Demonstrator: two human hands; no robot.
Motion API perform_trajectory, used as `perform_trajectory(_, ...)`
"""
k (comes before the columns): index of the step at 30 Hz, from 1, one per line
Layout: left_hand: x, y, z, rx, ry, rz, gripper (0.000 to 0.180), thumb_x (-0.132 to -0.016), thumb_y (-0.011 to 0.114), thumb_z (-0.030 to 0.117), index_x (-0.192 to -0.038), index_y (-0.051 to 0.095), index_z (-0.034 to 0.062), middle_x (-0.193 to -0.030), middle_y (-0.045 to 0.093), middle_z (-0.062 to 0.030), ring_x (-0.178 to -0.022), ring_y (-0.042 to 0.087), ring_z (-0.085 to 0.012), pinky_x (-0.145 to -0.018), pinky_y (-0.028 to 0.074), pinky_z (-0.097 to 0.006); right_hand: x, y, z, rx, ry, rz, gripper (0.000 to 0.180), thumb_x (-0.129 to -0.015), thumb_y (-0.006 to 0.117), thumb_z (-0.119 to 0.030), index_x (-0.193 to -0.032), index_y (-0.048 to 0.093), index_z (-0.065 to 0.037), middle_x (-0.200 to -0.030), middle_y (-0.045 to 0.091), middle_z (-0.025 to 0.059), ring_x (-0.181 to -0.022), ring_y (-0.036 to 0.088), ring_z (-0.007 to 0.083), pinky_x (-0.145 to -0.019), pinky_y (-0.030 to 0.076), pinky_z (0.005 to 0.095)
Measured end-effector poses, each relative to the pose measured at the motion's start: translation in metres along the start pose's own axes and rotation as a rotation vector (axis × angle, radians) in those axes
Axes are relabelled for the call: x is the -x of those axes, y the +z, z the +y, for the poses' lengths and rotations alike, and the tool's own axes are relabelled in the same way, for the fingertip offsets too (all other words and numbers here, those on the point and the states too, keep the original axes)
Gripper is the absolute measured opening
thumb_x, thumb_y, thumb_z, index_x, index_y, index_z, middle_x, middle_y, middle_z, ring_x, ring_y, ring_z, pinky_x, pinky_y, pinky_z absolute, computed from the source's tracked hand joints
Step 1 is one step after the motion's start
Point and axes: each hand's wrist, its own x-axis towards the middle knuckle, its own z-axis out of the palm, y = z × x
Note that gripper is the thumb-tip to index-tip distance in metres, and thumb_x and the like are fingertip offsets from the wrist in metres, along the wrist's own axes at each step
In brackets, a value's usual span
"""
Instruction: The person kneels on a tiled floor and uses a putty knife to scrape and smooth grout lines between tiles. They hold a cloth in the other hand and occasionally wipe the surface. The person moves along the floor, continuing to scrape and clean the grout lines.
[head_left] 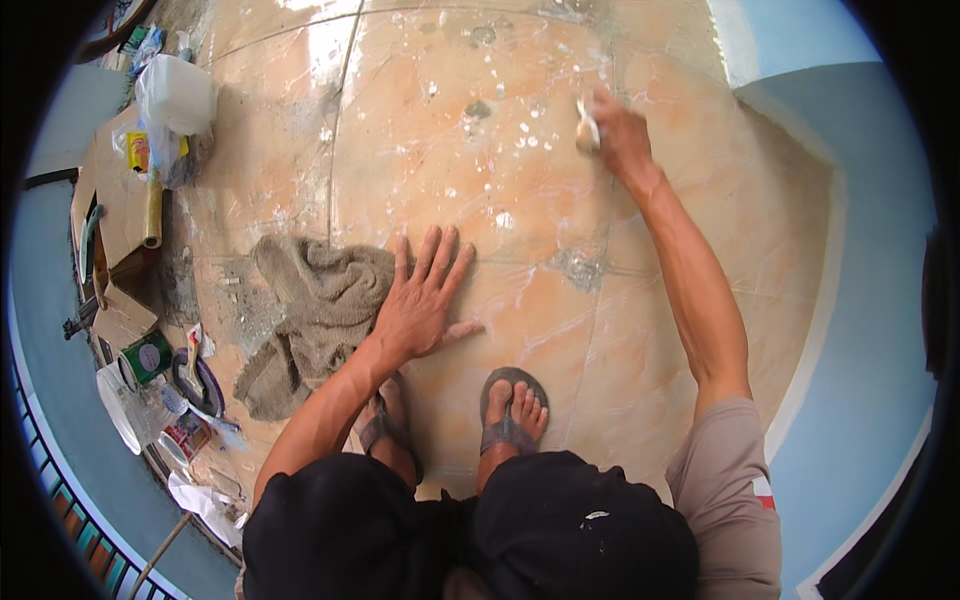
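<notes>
Right hand (622, 135) gripping tool (588, 127), glossy white-speckled tiles (545, 325)

**Taupe above, black below**

Right sleeve (722, 490): short, taupe, ends near elbow. Small white-and-red patch (764, 492) on outer side; finer detail unreadable from here. Black cloth (580, 550) over both knees, softly creased; pale smear (596, 515) on the right. Dark sandals (508, 434), toe-post straps. Left hand (415, 310), right hand (622, 138) bare.
</notes>
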Motion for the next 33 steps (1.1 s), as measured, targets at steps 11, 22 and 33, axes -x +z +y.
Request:
perform_trajectory(11, -0.002, 0.0, 0.002, 0.035, 0.022, -0.003, 0.111, -0.089, 0.061, 0.073, -0.164, 0.027, -0.0001, -0.172, 0.017, -0.0277, -0.161, 0.009, -0.0448, -0.127, 0.001, -0.068, -0.001, 0.005, 0.052, 0.022, -0.118, 0.118, 0.017, -0.09, 0.064, -0.012, -0.106, 0.066, -0.009, -0.113, 0.066, 0.0088, -0.082, 0.071, 0.037, -0.069, 0.06, 0.0462)
perform_trajectory(22, -0.001, 0.0, 0.0, 0.041, 0.011, -0.035, 0.111, -0.089, 0.059, 0.074, -0.165, 0.026, 0.0005, -0.172, 0.017, -0.0272, -0.161, 0.009, -0.0441, -0.127, -0.001, -0.068, -0.02, -0.011, 0.06, -0.074, -0.001, -0.068, 0.033, -0.091, 0.06, -0.003, -0.12, 0.069, -0.016, -0.118, 0.066, 0.0052, -0.099, 0.07, 0.0383, -0.077, 0.061, 0.0458)
perform_trajectory(33, -0.001, 0.0, -0.001, 0.042, 0.027, -0.011, 0.111, -0.088, 0.059, 0.074, -0.165, 0.027, 0.0007, -0.171, 0.019, -0.0271, -0.161, 0.01, -0.0441, -0.127, 0.001, -0.068, -0.02, -0.007, 0.059, -0.139, 0.004, 0.054, 0.008, -0.086, 0.067, -0.015, -0.092, 0.065, -0.01, -0.099, 0.064, 0.0113, -0.085, 0.069, 0.04, -0.07, 0.056, 0.0502)
